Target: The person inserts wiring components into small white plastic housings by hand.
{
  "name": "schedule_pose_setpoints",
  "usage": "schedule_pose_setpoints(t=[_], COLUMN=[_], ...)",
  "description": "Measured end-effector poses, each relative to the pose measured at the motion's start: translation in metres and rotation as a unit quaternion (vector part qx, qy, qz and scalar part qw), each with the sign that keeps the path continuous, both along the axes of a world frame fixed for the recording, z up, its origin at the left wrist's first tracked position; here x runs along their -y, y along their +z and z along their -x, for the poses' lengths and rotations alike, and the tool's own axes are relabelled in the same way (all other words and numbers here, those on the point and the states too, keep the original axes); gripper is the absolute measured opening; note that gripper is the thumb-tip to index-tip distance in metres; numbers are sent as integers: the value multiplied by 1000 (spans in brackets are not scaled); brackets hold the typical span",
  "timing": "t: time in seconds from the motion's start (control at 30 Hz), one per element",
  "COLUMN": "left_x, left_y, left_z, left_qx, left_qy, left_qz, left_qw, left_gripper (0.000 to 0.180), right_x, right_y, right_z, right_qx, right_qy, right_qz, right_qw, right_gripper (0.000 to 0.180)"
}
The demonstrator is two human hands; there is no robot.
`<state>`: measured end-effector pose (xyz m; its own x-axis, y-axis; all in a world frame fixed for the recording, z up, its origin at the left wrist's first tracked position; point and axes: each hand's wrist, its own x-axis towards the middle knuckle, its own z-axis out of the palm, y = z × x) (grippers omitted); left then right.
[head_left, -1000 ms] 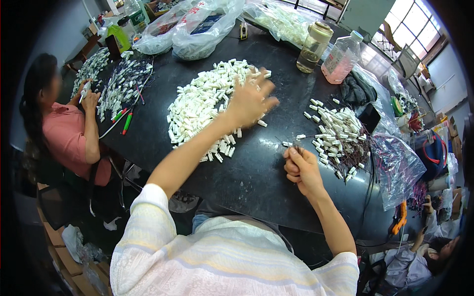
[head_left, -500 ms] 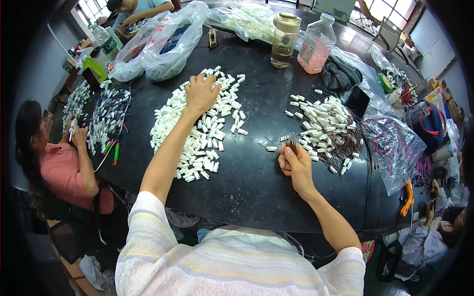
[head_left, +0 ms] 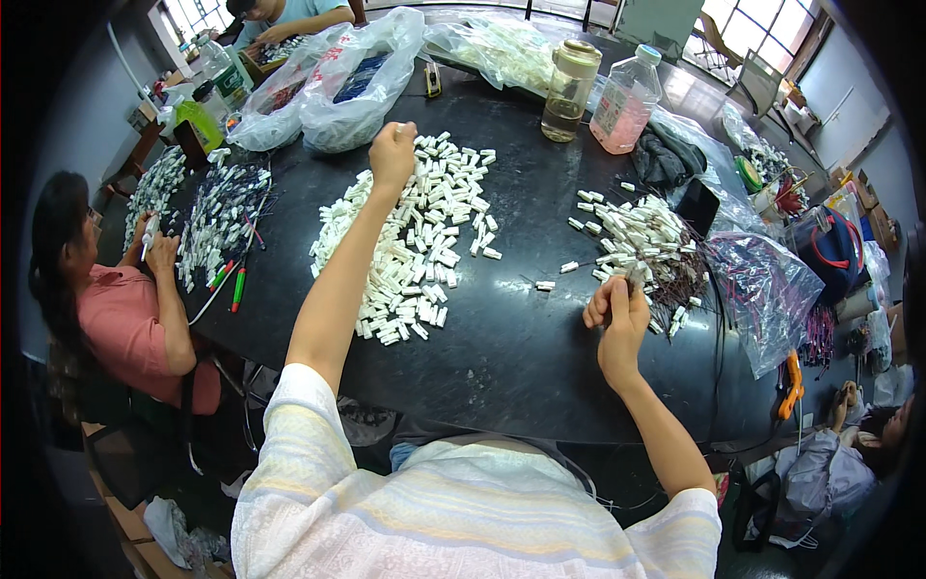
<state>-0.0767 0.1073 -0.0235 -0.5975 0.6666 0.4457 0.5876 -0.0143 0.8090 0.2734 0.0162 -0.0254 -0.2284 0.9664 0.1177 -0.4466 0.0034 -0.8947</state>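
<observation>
The left hand (head_left: 393, 159) is curled over a big heap of white plastic connectors (head_left: 427, 239), back from the desk's (head_left: 526, 357) near edge; I cannot tell if it holds any. The right hand (head_left: 620, 314) pinches thin wires (head_left: 637, 274) beside a wired connector heap (head_left: 644, 234), closer to the desk's right edge.
</observation>
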Motion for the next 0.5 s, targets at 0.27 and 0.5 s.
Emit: schedule_pose_setpoints(t=[0.27,0.5], left_x=[14,51], left_y=[-5,15], left_z=[64,44], left_qx=[768,860], left_qy=[-124,-160], left_qz=[-158,-154], left_qw=[608,460], left_gripper=[29,33], right_x=[10,5], right_y=[-8,6], right_z=[-1,0], right_qx=[146,107], right_qy=[-65,-13], right_qz=[-87,-33], right_qw=[983,994], right_gripper=[20,21])
